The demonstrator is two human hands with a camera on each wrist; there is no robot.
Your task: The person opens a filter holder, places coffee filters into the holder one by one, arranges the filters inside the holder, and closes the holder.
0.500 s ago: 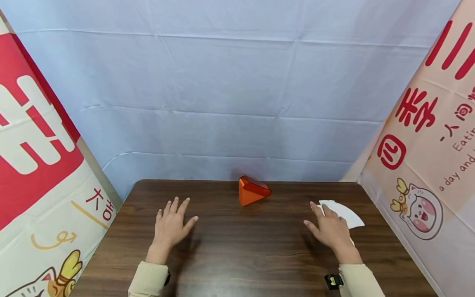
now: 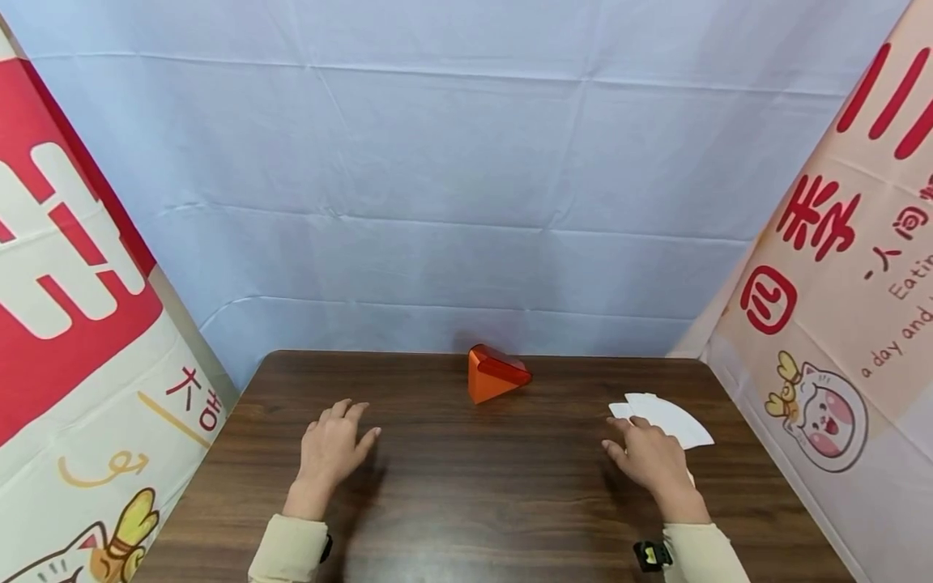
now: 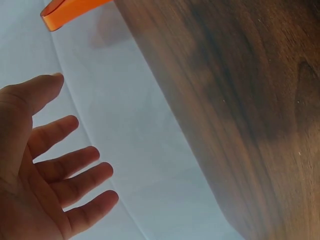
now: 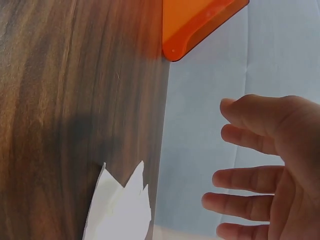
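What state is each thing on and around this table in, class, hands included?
Left hand: relaxed, fingers apart, holding nothing
Right hand: relaxed, holding nothing
Orange wedge-shaped object: resting on the table near its far edge, not held
White paper: lying on the table, partly hidden by the right hand in the head view
Pale blue cloth: creased, hanging behind the table

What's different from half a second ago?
The fingertips of the left hand and right hand have drawn back slightly toward the person; more of the white paper shows past the right one. Nothing was grasped or released. The paper and orange wedge-shaped object stayed put.
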